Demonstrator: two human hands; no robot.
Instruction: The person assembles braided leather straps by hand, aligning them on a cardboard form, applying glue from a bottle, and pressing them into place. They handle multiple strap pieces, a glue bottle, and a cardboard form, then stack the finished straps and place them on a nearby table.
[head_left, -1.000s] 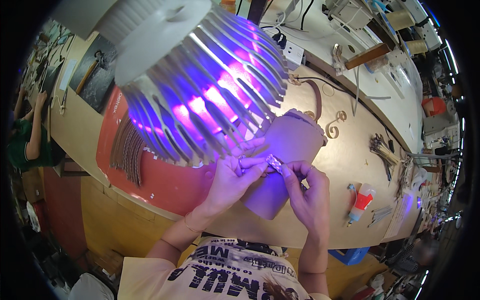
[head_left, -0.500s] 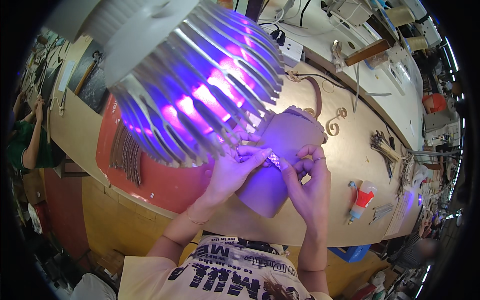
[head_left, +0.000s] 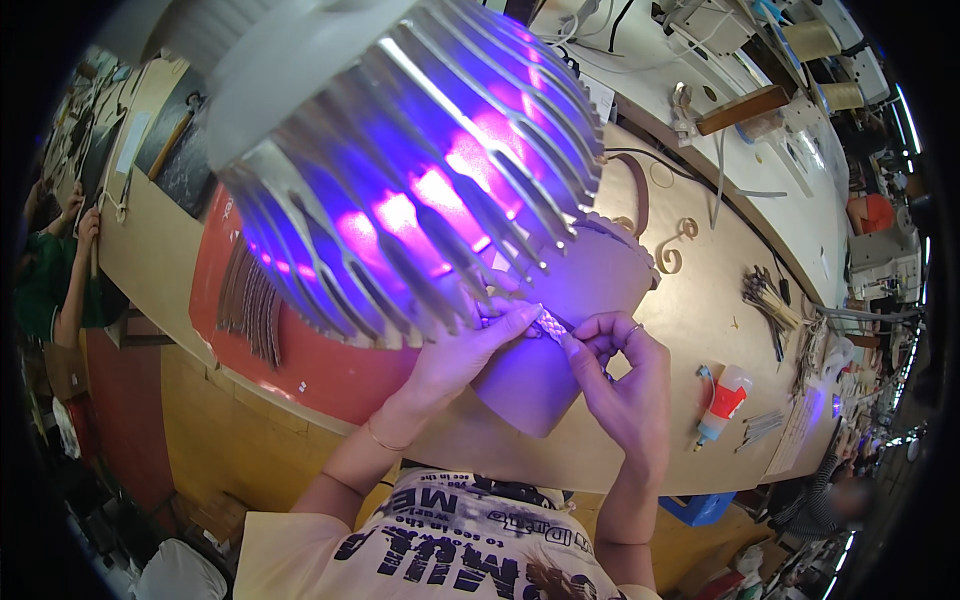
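Tan worktable beneath, braided strip between left fingers and right fingers.

The finned lamp glares violet, tinting the fingers; outer edges bend into blackness.

To your right, you have a red-banded bottle on the tabletop near thin rods; thread spools sit farther off

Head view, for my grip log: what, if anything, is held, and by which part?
A braided strip: the left hand pinches its visible stretch's upper left, the right hand its lower right.
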